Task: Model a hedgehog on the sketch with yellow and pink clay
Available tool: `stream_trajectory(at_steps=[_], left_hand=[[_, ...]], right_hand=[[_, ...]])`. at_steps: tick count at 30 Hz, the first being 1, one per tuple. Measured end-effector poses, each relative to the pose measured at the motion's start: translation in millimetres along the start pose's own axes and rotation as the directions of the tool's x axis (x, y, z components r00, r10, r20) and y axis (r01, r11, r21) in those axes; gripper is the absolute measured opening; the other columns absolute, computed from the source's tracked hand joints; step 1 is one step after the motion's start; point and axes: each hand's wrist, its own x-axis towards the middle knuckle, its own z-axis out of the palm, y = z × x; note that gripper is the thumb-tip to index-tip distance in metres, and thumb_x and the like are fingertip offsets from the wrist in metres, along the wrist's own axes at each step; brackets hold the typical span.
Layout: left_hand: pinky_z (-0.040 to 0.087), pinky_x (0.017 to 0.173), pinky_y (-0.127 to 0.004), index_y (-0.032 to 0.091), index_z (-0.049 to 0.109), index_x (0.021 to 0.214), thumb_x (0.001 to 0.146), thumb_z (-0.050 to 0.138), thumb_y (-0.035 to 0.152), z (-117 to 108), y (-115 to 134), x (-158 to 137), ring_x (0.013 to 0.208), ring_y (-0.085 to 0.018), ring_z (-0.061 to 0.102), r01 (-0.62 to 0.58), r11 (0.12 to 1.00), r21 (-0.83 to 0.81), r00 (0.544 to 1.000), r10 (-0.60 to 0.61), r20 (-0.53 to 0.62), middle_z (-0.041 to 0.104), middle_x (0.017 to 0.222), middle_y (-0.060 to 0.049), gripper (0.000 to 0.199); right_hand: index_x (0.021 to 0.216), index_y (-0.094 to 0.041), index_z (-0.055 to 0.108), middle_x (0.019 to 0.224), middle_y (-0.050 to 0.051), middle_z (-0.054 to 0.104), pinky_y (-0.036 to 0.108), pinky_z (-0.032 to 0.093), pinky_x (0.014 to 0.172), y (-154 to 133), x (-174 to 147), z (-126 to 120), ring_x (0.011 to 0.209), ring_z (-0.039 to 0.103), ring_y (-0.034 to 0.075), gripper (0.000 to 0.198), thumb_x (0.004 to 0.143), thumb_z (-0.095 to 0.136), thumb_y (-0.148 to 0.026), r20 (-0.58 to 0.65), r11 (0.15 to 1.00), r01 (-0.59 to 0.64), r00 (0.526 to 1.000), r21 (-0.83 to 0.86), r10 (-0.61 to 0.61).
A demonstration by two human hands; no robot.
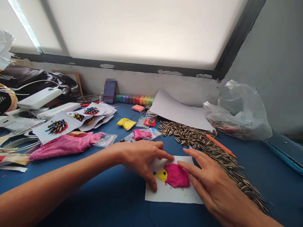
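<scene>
Between the two hands, in the head view, lies a small white sheet (170, 197) bearing a magenta clay patch (177, 176) and a yellow clay patch (160, 175) joined at its left end. Two dark dots mark the yellow; short drawn strokes show just below the magenta.

The left hand (142, 160) is arched with thumb and forefinger spread wide around the yellow end, thumb down on the paper and forefinger near the sheet's far edge. It grips nothing; the spread probably serves to steady the sheet without covering the clay. The right hand (210, 176) has its fingers loosely extended, pinching nothing, their tips at the magenta's upper and right edges, perhaps to press or shape that border. Whether every fingertip touches clay, I cannot tell.

Just beyond the left hand sit a magenta packet (142, 134) and a yellow packet (126, 123), likely near so that clay is within easy reach. Beyond and beside the right hand spread striped seeds (189, 134), an orange stick (221, 146) lying across them; their loose layout would suit picking singly. Farther left of the left hand, seed-studded cards (56, 126) lie overlapping, seemingly set aside from the working space.
</scene>
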Motion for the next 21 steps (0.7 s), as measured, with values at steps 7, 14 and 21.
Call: stream_trajectory(at_steps=[7,14,21], left_hand=[[0.042,0.070,-0.027,0.036,0.040,0.144,0.067,0.069,0.067,-0.1,-0.7,-0.1,0.084,-0.017,0.053,-0.014,1.000,0.006,1.000,0.014,0.002,0.049,0.116,-0.003,0.087],[0.042,0.070,-0.028,0.037,0.039,0.144,0.069,0.068,0.064,0.2,-2.2,-0.3,0.082,-0.015,0.051,-0.020,1.000,-0.012,1.000,0.020,-0.001,0.048,0.116,-0.003,0.085],[0.041,0.070,-0.028,0.037,0.039,0.144,0.068,0.069,0.064,0.5,-2.1,0.1,0.083,-0.016,0.051,-0.007,1.000,-0.017,1.000,0.007,0.006,0.048,0.117,-0.003,0.086]], right_hand=[[0.112,-0.028,0.072,0.137,0.015,0.056,0.059,0.048,0.096,2.7,2.1,-6.0,0.129,0.051,0.033,0.039,0.090,0.042,-0.015,0.073,1.000,0.002,0.997,0.028,-0.005],[0.121,-0.030,0.068,0.133,0.015,0.058,0.057,0.051,0.092,6.5,-4.3,-9.1,0.123,0.056,0.032,0.046,0.088,0.040,-0.012,0.142,0.999,-0.013,0.990,0.042,0.007],[0.119,-0.024,0.067,0.114,0.013,0.061,0.044,0.055,0.085,7.4,-0.6,-11.9,0.103,0.061,0.025,0.035,0.093,0.043,-0.017,0.116,0.982,-0.084,0.991,0.167,0.065]])
